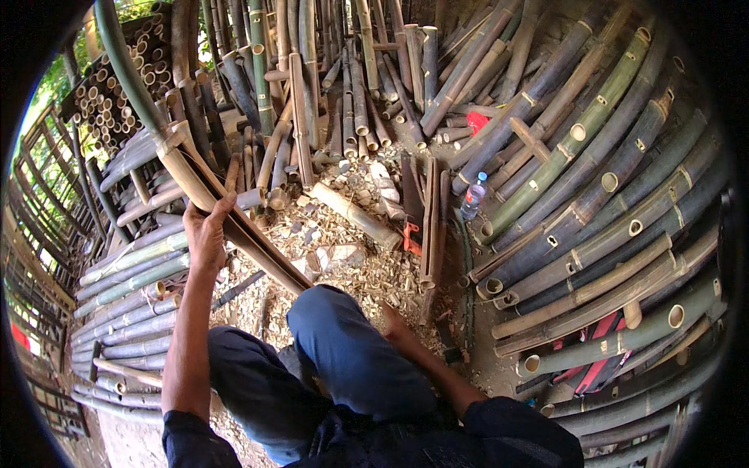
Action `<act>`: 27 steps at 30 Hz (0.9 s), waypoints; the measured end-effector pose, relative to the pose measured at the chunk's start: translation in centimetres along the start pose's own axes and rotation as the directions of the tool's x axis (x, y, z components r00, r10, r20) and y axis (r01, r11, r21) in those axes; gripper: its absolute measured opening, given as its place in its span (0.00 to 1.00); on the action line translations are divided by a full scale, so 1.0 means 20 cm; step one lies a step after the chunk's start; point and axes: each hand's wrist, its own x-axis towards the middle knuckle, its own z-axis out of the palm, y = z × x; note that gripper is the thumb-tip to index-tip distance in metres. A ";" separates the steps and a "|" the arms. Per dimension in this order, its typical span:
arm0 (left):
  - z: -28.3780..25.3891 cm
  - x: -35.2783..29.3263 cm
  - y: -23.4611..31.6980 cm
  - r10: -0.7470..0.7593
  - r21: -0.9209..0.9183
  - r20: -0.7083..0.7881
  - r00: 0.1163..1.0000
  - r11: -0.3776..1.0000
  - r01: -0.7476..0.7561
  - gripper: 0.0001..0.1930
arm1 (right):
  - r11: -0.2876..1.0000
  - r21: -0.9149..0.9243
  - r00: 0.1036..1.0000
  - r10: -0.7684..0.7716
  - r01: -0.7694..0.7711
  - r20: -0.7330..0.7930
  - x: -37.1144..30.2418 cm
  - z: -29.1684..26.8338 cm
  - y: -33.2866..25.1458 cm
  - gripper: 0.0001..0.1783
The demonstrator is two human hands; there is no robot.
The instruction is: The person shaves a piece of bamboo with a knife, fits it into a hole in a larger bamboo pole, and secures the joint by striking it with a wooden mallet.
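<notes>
My left hand (207, 234) is closed around a long bamboo pole (187, 181) that slants from the upper left down to my raised knee. An open slot runs along the pole's near part, and its far part is green-grey and round. Low beside that knee is my right hand (396, 326); its fingers are partly hidden and blurred, so I cannot tell if it holds anything. In front of me a short pale bamboo length (355, 217) lies on a heap of chips and shavings (312, 230). An orange-handled tool, apparently a saw (412, 239), rests by its right end.
Slotted bamboo sections (429, 226) lie to the right of the chips, near a clear plastic bottle (473, 195). Thick bamboo poles with cut holes (624, 222) fill the right side. Stacked poles (140, 265) line the left, and upright ones (308, 70) stand ahead.
</notes>
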 end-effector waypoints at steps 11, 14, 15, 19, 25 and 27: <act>0.05 -0.01 0.30 -0.042 -0.094 -0.238 0.970 0.995 0.020 0.21 | 0.837 0.330 0.738 0.543 -0.437 -0.400 0.29 -0.65 0.32 0.24; -0.14 0.07 0.19 -0.060 -0.124 -0.353 0.934 0.992 0.017 0.23 | 0.842 0.485 0.878 0.398 -0.235 -0.266 0.24 -0.58 0.28 0.33; -0.22 0.10 0.12 -0.155 -0.199 -0.353 0.923 0.976 0.088 0.24 | 0.855 0.509 0.949 0.234 -0.096 -0.213 0.23 -0.53 0.17 0.36; -0.31 0.20 -0.16 -0.357 -0.305 -0.370 0.858 0.919 0.250 0.37 | 0.942 -0.269 0.970 -0.230 0.201 -0.080 0.23 -0.46 -0.39 0.56; -0.43 0.10 -0.12 -0.395 -0.045 -0.441 0.806 0.907 0.419 0.51 | 0.955 -0.243 0.973 -0.200 0.168 -0.113 0.40 -0.36 -0.41 0.30; -0.47 0.00 0.04 -0.237 -0.015 -0.720 0.652 0.945 0.327 0.50 | 0.954 -0.254 0.985 -0.172 0.160 -0.024 0.48 -0.30 -0.41 0.29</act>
